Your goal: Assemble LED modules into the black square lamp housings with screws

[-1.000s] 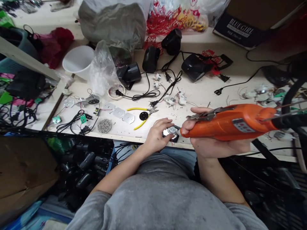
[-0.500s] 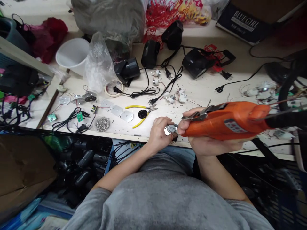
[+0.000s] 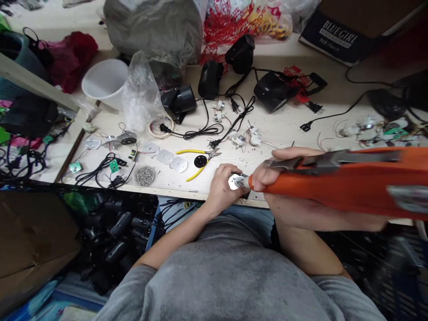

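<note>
My right hand (image 3: 284,187) is wrapped around an orange electric screwdriver (image 3: 347,183), its body reaching to the right edge of the view. The tool's tip meets a small silver metal plate (image 3: 233,181) near the bench's front edge. My left hand (image 3: 223,183) grips that plate from the left, fingers curled over it. Something dark lies under the plate, mostly hidden. Left of my hands are yellow-handled cutters (image 3: 190,151), with a black perforated disc (image 3: 200,161) between the handles. Further left are loose metal plates (image 3: 179,164) and a round dish of small screws (image 3: 144,176).
Black lamp-like housings (image 3: 272,91) with cords stand across the back of the bench. Small motors (image 3: 238,139) with wires lie mid-bench. A white bucket (image 3: 104,80) and plastic bag (image 3: 138,89) stand at left. A dark box (image 3: 331,31) sits back right.
The electric screwdriver has tilted, its rear end swinging closer to the camera and its tip now pressing on the plate. My left hand keeps its grip. The view has shifted slightly.
</note>
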`<state>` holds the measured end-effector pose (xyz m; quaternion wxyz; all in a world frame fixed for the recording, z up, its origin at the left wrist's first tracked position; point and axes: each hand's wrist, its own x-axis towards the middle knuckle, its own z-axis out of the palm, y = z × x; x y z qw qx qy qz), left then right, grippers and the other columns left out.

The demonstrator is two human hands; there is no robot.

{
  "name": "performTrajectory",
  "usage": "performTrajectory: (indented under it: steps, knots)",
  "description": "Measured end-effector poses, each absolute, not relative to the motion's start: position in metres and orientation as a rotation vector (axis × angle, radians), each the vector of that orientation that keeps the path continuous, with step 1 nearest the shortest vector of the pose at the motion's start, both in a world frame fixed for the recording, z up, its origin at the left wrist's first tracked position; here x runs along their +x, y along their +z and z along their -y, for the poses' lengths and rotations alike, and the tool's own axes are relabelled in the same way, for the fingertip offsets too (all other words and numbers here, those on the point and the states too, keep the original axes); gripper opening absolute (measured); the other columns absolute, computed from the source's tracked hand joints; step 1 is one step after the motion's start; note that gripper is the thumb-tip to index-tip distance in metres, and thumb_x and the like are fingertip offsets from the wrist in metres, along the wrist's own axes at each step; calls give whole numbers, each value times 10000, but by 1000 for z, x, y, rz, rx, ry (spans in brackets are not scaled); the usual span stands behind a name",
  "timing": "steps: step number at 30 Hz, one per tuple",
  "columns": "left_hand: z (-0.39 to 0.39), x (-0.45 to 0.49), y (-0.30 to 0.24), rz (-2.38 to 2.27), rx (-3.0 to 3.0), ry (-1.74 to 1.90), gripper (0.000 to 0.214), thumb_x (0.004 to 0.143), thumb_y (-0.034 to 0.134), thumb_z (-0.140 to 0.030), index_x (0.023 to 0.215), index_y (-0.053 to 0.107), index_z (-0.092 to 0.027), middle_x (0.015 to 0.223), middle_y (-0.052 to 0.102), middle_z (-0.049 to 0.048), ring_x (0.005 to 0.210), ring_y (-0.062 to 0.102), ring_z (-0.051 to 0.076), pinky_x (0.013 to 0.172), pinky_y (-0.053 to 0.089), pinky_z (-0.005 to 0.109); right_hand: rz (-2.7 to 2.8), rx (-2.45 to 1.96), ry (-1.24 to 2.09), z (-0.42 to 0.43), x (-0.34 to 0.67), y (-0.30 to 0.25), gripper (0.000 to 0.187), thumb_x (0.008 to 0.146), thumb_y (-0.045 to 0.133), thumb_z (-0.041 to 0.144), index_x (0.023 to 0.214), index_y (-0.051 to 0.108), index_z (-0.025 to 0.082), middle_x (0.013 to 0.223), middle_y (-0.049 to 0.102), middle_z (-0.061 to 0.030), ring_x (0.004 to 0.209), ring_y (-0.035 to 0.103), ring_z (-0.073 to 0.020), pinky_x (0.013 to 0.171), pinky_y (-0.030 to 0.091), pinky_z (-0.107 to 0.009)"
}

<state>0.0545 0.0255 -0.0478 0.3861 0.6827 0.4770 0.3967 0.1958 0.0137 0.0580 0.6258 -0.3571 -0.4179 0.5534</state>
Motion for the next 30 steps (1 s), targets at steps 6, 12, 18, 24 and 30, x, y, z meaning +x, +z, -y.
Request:
performTrajectory:
  steps: [6,12,18,24,30]
  knots:
    - [-25,55,-52,-1215,1704,1036,403,653,814,-141,998,612,-197,1018,638,35,979,609,223,851,491,359,1022,-638,1273,-35,176,34,836,720,425,927,1064,763,244,709,674,-64,532,604,-241,659,584,-516]
    - [-26,54,-53,-1207,1721,1040,354,656,797,-131,956,619,-189,1000,658,41,968,627,225,846,501,361,991,-614,1266,-34,173,31,776,781,409,875,1046,771,242,697,659,-52,551,594,-224,516,531,-405]
    - [-27,54,-55,-1177,1710,1093,301,681,779,-149,947,648,-201,983,693,39,961,658,222,840,526,356,1083,-743,1164,-24,167,34,531,868,508,707,1016,771,270,679,596,-34,545,538,-198,470,456,-348]
    - [-25,55,-51,-1202,1659,1037,368,680,787,-126,1021,680,-213,1047,710,49,1021,658,229,902,528,360,1112,-645,1202,-26,168,29,640,770,530,812,991,745,251,712,608,-46,560,555,-221,486,487,-396]
    - [-26,54,-51,-1249,1643,1009,354,597,836,-112,894,668,-209,987,715,29,950,668,231,846,542,366,1102,-768,1171,-31,161,37,671,804,409,821,970,783,289,653,598,-48,503,521,-223,455,458,-402]
